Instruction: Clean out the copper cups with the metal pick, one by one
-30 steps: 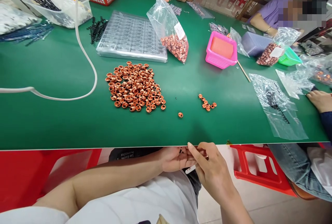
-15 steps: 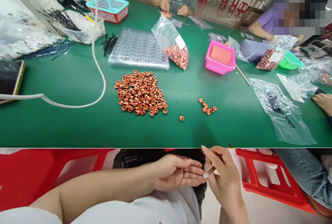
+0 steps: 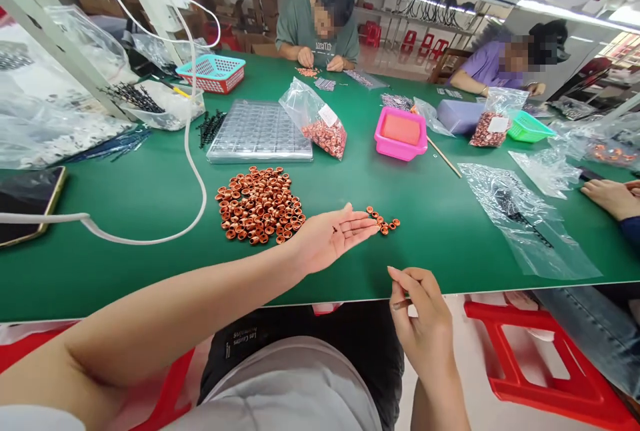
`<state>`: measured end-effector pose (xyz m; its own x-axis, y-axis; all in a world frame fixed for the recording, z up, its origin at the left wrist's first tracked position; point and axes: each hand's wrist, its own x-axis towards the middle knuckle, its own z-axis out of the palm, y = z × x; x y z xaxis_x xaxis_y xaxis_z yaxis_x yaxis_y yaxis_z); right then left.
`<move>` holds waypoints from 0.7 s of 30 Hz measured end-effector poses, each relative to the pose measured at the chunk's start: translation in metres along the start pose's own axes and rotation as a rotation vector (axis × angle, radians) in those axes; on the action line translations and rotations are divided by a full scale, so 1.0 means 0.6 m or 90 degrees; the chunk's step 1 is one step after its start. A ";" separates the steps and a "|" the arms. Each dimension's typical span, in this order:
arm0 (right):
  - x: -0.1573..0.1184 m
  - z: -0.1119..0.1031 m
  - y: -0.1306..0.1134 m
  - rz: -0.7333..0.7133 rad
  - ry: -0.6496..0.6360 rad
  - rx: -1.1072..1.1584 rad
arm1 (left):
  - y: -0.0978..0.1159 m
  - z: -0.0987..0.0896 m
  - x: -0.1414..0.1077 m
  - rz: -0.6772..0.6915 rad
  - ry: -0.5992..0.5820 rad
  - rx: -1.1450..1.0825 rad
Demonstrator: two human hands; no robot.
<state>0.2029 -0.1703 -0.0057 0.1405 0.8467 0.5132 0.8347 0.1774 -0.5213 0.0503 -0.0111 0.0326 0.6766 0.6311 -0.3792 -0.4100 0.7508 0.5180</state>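
Observation:
My left hand (image 3: 334, 239) reaches over the table, palm up and fingers stretched out. A small dark speck (image 3: 335, 229) shows on its palm, too small to name. The fingertips lie beside a small cluster of copper-coloured, cup-like pieces with holes (image 3: 384, 228). Behind the wrist is a big heap of the same copper pieces (image 3: 255, 204). My right hand (image 3: 423, 314) is at the table's front edge, fingers closed around a short, slim grey-brown piece (image 3: 401, 305); most of it is hidden in the hand.
Behind the heap lie a clear plastic tray stack (image 3: 260, 131) and a bag of copper pieces (image 3: 325, 126). A pink basket (image 3: 400, 148) holds an orange block. A white cable (image 3: 193, 218) loops at left, near a phone (image 3: 30, 204). A plastic bag (image 3: 530, 231) lies right. Co-workers sit around.
My left hand has moved from beside my right hand, below the table edge, up and forward over the table. The right hand stays low, still closed. The view has tilted upward.

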 end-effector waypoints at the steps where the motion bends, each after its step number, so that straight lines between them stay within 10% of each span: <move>1: 0.005 0.004 0.001 -0.006 -0.011 -0.015 | 0.004 -0.002 0.015 -0.004 0.002 0.012; 21: 0.094 0.067 0.009 -0.107 -0.172 -0.195 | 0.006 -0.029 0.093 0.016 -0.047 0.234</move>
<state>0.1940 -0.1012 -0.0071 -0.1216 0.9266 0.3560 0.9592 0.2019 -0.1981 0.0757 0.0305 -0.0002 0.7172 0.6223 -0.3137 -0.1889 0.6069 0.7720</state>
